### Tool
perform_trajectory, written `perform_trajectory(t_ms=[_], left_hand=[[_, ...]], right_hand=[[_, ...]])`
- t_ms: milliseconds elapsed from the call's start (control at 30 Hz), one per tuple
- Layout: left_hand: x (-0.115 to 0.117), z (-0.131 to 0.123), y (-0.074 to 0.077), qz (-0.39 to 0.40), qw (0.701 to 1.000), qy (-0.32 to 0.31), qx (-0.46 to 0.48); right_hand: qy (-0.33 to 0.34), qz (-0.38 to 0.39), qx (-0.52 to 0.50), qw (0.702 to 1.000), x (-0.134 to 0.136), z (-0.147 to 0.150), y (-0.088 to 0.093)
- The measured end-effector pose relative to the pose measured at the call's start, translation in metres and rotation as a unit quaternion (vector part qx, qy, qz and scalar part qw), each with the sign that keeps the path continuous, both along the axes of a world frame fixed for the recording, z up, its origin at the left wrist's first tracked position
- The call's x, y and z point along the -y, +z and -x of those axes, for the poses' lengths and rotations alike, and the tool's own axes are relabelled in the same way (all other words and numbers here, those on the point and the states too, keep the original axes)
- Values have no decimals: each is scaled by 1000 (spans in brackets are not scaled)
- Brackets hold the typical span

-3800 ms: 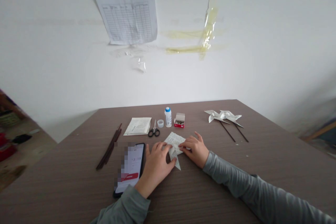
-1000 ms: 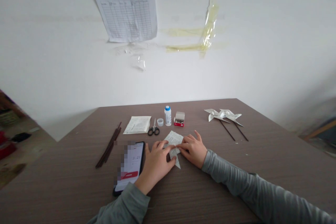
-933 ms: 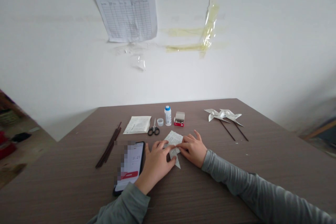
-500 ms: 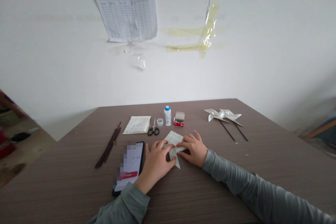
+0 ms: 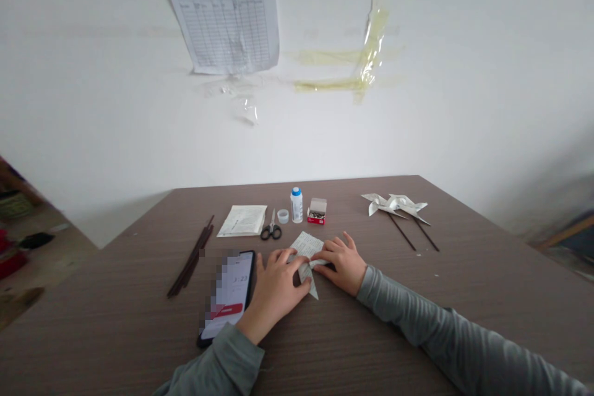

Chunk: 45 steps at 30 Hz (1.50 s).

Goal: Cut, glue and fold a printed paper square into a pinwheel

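Observation:
A piece of printed paper [image 5: 305,242], partly folded, lies on the table between my hands. My left hand [image 5: 277,281] has its fingers curled on the paper's left side, with the thumb near a pointed lower corner. From the other side my right hand [image 5: 342,263] pinches a folded flap near the paper's centre. Both sets of fingertips meet close to the middle and hide part of the folds. Just beyond stand a white glue bottle [image 5: 296,205] with a blue cap and a small red box of pins [image 5: 317,211].
Scissors [image 5: 271,228], a small clear cup [image 5: 283,216] and a stack of paper [image 5: 242,221] sit behind my left hand. A phone [image 5: 227,300] lies beside my left wrist, dark sticks [image 5: 192,260] farther left. Two paper pinwheels [image 5: 394,203] on sticks rest at the back right.
The hands and the paper hold nearly the same position. The timer on the phone has advanced by a second.

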<state>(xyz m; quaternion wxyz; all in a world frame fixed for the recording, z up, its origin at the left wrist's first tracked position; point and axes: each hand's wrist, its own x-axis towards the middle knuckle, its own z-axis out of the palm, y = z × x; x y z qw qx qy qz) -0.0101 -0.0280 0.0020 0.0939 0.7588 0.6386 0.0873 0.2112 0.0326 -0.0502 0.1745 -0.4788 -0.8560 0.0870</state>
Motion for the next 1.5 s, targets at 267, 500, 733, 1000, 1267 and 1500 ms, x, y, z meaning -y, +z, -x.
perform_trajectory(t_ms=[267,500,733,1000,1267,1500], left_hand=[[-2,0,2,2,1000,5,4],[-2,-2,4,16,1000,4,-1],[-3,1,1,4,1000,-8,7],[-4,-1,-2,5,1000,0,-7],[-6,1,-8,-10,1000,-4,1],[-6,1,-1,4,1000,-9,2]], right_hand=[[2,-4,3,1000,-1,0,-3],[8,-32,-3,999,-4,-2,-11],[12,-27,-15,999,-6,-3,-13],[8,-25,-18,999,-5,-3,-13],[-1,-6,-7,1000,0,-1,-3],[6,-30,-23,999,-2,-2,-7]])
